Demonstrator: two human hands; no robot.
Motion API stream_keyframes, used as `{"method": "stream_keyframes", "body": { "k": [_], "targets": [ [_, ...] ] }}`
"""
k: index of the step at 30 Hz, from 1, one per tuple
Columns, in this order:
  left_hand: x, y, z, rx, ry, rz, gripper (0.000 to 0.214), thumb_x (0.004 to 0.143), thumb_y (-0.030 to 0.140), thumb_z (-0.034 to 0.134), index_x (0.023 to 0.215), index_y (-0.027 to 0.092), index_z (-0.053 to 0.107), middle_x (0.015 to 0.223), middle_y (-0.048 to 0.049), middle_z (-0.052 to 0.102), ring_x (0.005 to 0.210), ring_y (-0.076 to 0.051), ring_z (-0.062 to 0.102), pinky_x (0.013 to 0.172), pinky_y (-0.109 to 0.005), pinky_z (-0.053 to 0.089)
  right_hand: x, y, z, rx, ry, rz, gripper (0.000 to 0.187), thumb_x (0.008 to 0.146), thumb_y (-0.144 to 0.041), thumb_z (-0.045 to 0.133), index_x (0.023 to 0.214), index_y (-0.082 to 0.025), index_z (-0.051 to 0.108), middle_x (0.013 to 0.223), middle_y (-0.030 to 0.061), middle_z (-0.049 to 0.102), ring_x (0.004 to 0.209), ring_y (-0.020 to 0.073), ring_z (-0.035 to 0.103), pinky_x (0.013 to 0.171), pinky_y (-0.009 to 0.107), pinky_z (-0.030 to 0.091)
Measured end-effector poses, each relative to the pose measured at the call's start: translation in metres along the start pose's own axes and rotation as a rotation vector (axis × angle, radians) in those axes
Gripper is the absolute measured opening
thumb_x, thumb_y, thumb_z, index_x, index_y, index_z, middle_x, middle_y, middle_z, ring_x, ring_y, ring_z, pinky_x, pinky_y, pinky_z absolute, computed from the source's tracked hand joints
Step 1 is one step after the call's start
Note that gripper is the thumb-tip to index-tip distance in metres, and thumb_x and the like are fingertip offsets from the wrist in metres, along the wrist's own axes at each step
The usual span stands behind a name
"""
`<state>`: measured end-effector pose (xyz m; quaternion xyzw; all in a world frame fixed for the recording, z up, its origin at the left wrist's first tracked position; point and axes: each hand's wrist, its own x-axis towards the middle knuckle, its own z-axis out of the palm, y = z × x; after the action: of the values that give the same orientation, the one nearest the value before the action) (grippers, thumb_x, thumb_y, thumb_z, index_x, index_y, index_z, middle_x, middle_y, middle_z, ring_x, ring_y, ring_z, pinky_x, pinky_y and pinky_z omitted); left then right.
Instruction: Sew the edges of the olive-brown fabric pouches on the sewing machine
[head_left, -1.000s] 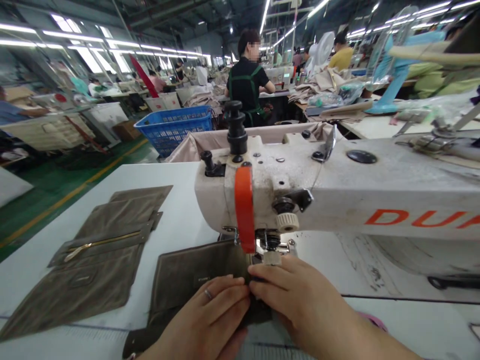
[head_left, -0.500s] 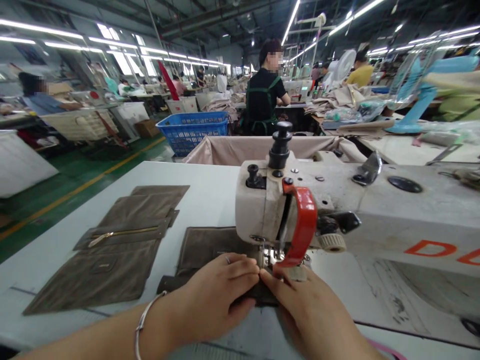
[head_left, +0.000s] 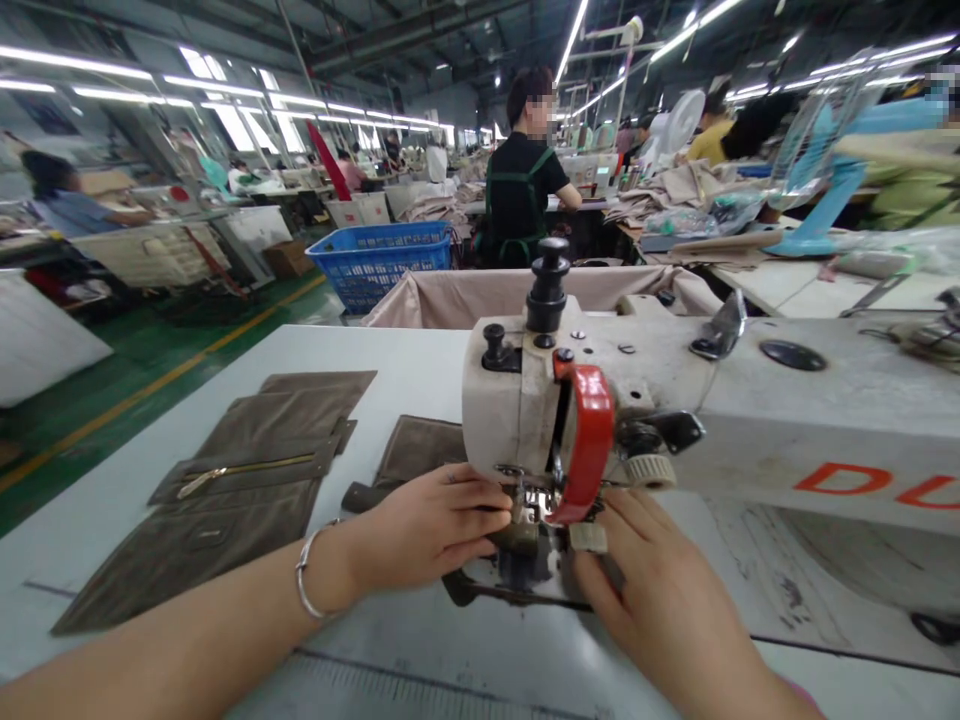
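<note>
A dark brown fabric piece point(head_left: 418, 448) lies partly under the head of the sewing machine point(head_left: 499, 400), behind its needle area. My left hand point(head_left: 431, 530), with a bracelet at the wrist, grips this piece just left of the presser foot point(head_left: 534, 505). The fingers are together and the thumb is below them. On the other side of the red guard point(head_left: 591, 440), my right hand point(head_left: 652, 570) rests by the foot, thumb apart from the fingers. Some of its fingertips are hidden behind the machine parts. The metal plate below the foot is partly uncovered.
Another brown fabric panel point(head_left: 247, 480) with a zipper lies flat on the white table point(head_left: 330, 350) at left. Behind the table are a blue basket point(head_left: 382, 265) and a beige cloth-lined bin point(head_left: 465, 297). A person point(head_left: 521, 180) sits beyond them.
The fabric has moved away from me under the machine, uncovering the plate in front. My hands have parted: the left is farther forward, the right has shifted to the right of the foot.
</note>
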<state>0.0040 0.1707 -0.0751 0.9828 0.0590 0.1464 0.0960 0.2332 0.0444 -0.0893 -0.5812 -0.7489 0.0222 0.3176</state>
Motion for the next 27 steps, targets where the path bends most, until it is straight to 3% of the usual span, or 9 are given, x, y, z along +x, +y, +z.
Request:
{"method": "stream_keyframes", "body": {
  "k": [3, 7, 10, 14, 16, 21, 27],
  "targets": [
    [-0.004, -0.002, -0.002, 0.02, 0.042, -0.004, 0.026, 0.101, 0.024, 0.05, 0.12, 0.013, 0.064, 0.12, -0.0097, 0.068, 0.117, -0.02, 0.059, 0.112, -0.037, 0.041, 0.002, 0.008, -0.001, -0.078, -0.028, 0.027, 0.01, 0.095, -0.02, 0.05, 0.089, -0.02, 0.058, 0.09, 0.0069, 0.06, 0.087, 0.0273, 0.054, 0.075, 0.043, 0.046],
    [-0.006, 0.01, 0.003, 0.033, 0.091, -0.101, 0.021, 0.1, 0.023, 0.052, 0.116, 0.016, 0.064, 0.116, -0.0051, 0.07, 0.11, -0.016, 0.062, 0.107, -0.031, 0.044, 0.002, 0.017, 0.001, -0.158, -0.099, 0.052, 0.021, 0.096, -0.023, 0.051, 0.077, -0.021, 0.058, 0.08, 0.0052, 0.058, 0.082, 0.027, 0.052, 0.076, 0.043, 0.042],
    [-0.004, 0.02, 0.01, 0.009, 0.161, -0.152, 0.019, 0.101, 0.026, 0.051, 0.108, 0.017, 0.067, 0.11, -0.002, 0.072, 0.105, -0.015, 0.064, 0.104, -0.028, 0.046, 0.001, 0.013, 0.002, -0.125, -0.084, 0.029, 0.025, 0.095, -0.022, 0.054, 0.07, -0.021, 0.057, 0.074, 0.0043, 0.056, 0.08, 0.0262, 0.051, 0.075, 0.043, 0.042],
    [0.003, 0.03, 0.019, -0.029, 0.252, -0.224, 0.02, 0.102, 0.027, 0.049, 0.103, 0.018, 0.068, 0.104, -0.0005, 0.074, 0.097, -0.014, 0.066, 0.094, -0.026, 0.051, 0.0, 0.0, 0.006, 0.096, -0.073, -0.097, 0.01, 0.091, -0.01, 0.057, 0.088, -0.018, 0.063, 0.087, 0.0047, 0.064, 0.085, 0.0238, 0.053, 0.076, 0.038, 0.046],
    [0.006, 0.035, 0.022, -0.04, 0.278, -0.265, 0.018, 0.101, 0.027, 0.052, 0.104, 0.019, 0.068, 0.103, -0.0002, 0.074, 0.094, -0.015, 0.066, 0.092, -0.027, 0.052, 0.0, -0.004, 0.008, 0.155, -0.092, -0.12, 0.016, 0.089, -0.006, 0.059, 0.098, -0.018, 0.064, 0.093, 0.0046, 0.066, 0.086, 0.0233, 0.055, 0.075, 0.036, 0.048],
    [0.008, 0.044, 0.027, -0.038, 0.305, -0.268, 0.015, 0.1, 0.024, 0.053, 0.101, 0.02, 0.067, 0.101, -0.0014, 0.073, 0.092, -0.016, 0.066, 0.089, -0.029, 0.051, -0.001, -0.003, 0.012, 0.157, -0.03, -0.161, 0.021, 0.092, -0.007, 0.056, 0.105, -0.019, 0.066, 0.094, 0.0061, 0.068, 0.084, 0.0248, 0.057, 0.071, 0.037, 0.051],
    [0.012, 0.037, 0.025, -0.035, 0.271, -0.239, 0.02, 0.101, 0.022, 0.049, 0.098, 0.02, 0.069, 0.097, -0.0008, 0.073, 0.09, -0.015, 0.067, 0.091, -0.029, 0.051, -0.002, -0.003, 0.016, 0.122, 0.017, -0.182, 0.022, 0.093, -0.007, 0.054, 0.105, -0.018, 0.068, 0.1, 0.0082, 0.071, 0.085, 0.026, 0.062, 0.072, 0.038, 0.056]
  ]
}}
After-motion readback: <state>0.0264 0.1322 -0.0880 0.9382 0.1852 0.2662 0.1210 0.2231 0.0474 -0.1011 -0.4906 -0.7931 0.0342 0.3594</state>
